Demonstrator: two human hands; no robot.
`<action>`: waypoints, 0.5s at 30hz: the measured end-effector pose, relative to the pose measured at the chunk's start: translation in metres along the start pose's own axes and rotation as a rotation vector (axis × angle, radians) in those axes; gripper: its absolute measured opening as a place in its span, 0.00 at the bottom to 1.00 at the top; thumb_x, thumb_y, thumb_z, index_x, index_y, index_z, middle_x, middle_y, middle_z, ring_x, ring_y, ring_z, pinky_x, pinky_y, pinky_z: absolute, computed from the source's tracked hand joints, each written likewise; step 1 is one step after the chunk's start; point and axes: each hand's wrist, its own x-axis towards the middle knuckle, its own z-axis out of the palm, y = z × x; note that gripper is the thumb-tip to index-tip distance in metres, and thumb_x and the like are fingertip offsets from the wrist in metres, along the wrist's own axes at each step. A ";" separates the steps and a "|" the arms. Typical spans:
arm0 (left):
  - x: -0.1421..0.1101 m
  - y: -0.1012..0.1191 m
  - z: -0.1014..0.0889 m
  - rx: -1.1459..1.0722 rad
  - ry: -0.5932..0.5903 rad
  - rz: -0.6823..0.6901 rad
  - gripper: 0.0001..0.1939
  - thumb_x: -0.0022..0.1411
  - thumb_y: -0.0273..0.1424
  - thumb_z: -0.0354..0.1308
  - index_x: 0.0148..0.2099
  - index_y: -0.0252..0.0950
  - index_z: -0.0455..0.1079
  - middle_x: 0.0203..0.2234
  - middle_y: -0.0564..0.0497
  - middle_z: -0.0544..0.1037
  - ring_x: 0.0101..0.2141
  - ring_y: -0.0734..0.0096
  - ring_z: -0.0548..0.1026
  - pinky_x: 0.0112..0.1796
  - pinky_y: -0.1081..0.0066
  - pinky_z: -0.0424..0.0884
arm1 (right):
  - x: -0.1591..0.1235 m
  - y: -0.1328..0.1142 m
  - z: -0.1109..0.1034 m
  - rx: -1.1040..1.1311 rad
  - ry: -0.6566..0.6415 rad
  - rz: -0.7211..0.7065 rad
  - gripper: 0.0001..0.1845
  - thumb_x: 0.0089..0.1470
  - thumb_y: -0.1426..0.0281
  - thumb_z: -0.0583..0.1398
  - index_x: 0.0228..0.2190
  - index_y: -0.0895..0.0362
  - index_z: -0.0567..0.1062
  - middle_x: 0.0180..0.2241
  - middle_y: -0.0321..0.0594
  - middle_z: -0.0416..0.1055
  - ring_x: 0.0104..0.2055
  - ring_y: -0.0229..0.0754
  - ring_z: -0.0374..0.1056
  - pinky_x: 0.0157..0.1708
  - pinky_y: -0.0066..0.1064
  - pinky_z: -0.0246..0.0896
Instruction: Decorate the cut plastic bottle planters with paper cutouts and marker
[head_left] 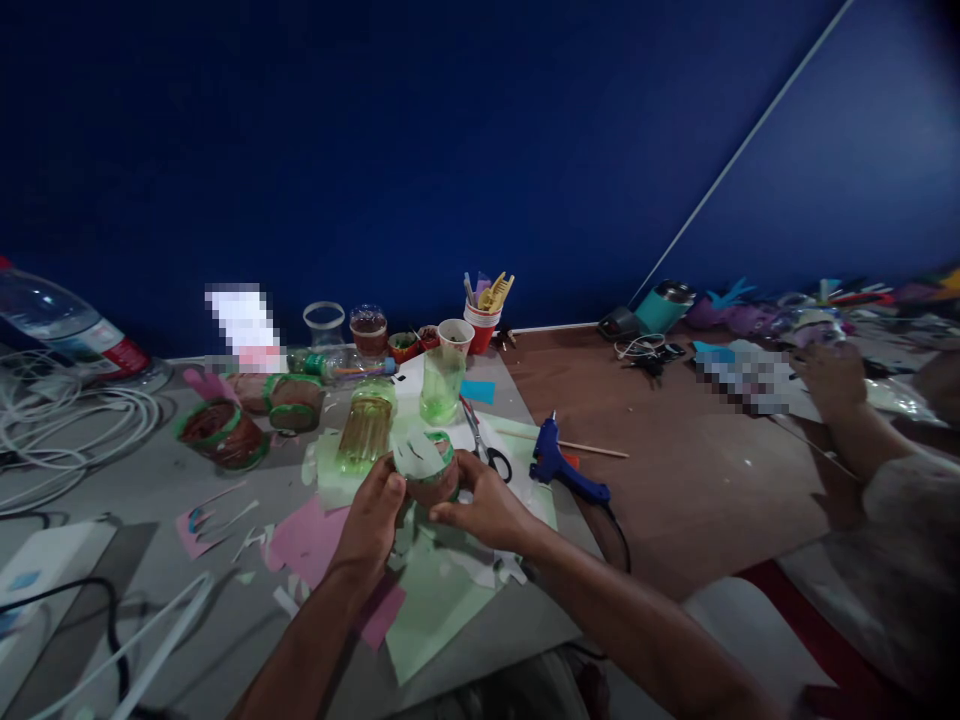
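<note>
Between my two hands is a small brown cup with a green rim (439,488), held above the papers. My left hand (379,505) grips its left side along with a pale green paper piece (418,455) that lies against the cup. My right hand (486,503) is wrapped round the cup's right side. Just beyond stand a clear green-tinted plastic cup (442,385) and a brown-and-green plastic piece (365,430). Scissors (484,445) lie close to my right hand. A blue glue gun (562,465) rests farther right.
Pink paper (307,535) and scraps surround a green sheet (442,610). Similar brown cups (223,435) stand left, near coiled white cables (82,430) and a large bottle (82,330). Cups with utensils (484,325) stand behind. At right, another person's hand (832,380) works among craft materials.
</note>
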 end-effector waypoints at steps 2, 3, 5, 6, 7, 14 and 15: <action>0.001 0.000 0.000 0.022 -0.033 0.021 0.22 0.52 0.41 0.62 0.47 0.38 0.70 0.40 0.46 0.78 0.45 0.59 0.74 0.43 0.66 0.70 | 0.000 -0.001 0.001 0.010 0.003 0.008 0.26 0.37 0.73 0.67 0.41 0.57 0.68 0.41 0.39 0.73 0.43 0.44 0.68 0.44 0.34 0.61; 0.001 0.000 0.000 0.024 -0.066 0.027 0.21 0.53 0.40 0.62 0.48 0.38 0.70 0.41 0.46 0.78 0.45 0.59 0.73 0.44 0.66 0.70 | 0.000 -0.002 0.001 0.015 0.007 0.012 0.26 0.37 0.73 0.67 0.41 0.57 0.68 0.41 0.39 0.73 0.44 0.44 0.68 0.45 0.34 0.61; 0.001 0.001 0.001 0.011 -0.124 0.022 0.21 0.54 0.39 0.61 0.50 0.39 0.69 0.43 0.46 0.77 0.46 0.60 0.74 0.44 0.65 0.70 | -0.001 -0.005 0.001 0.027 0.018 0.018 0.27 0.37 0.74 0.67 0.42 0.57 0.68 0.41 0.40 0.73 0.44 0.44 0.68 0.45 0.34 0.61; 0.000 0.002 0.001 0.003 -0.144 0.016 0.21 0.55 0.39 0.61 0.51 0.39 0.69 0.43 0.46 0.77 0.45 0.60 0.74 0.44 0.65 0.70 | -0.001 -0.005 0.001 0.029 0.022 0.021 0.27 0.37 0.75 0.67 0.42 0.58 0.68 0.41 0.40 0.73 0.44 0.44 0.68 0.45 0.34 0.61; 0.000 0.002 0.002 -0.004 -0.155 0.011 0.22 0.55 0.39 0.60 0.52 0.40 0.68 0.43 0.45 0.77 0.45 0.59 0.74 0.43 0.65 0.70 | -0.001 -0.006 0.001 0.027 0.025 0.022 0.27 0.37 0.75 0.67 0.42 0.58 0.68 0.40 0.40 0.73 0.43 0.44 0.68 0.44 0.34 0.61; -0.001 0.001 0.001 0.027 -0.164 -0.001 0.23 0.56 0.36 0.60 0.54 0.40 0.66 0.47 0.45 0.75 0.51 0.58 0.70 0.48 0.63 0.68 | 0.000 -0.004 0.000 0.021 0.028 0.022 0.25 0.38 0.74 0.66 0.41 0.58 0.69 0.41 0.40 0.73 0.43 0.43 0.68 0.45 0.34 0.61; -0.001 0.001 0.001 0.035 -0.154 -0.010 0.24 0.56 0.35 0.60 0.55 0.39 0.66 0.47 0.45 0.75 0.51 0.57 0.70 0.49 0.62 0.67 | 0.000 -0.004 -0.001 0.018 0.028 0.020 0.25 0.38 0.74 0.66 0.41 0.58 0.69 0.41 0.39 0.73 0.43 0.43 0.68 0.45 0.34 0.61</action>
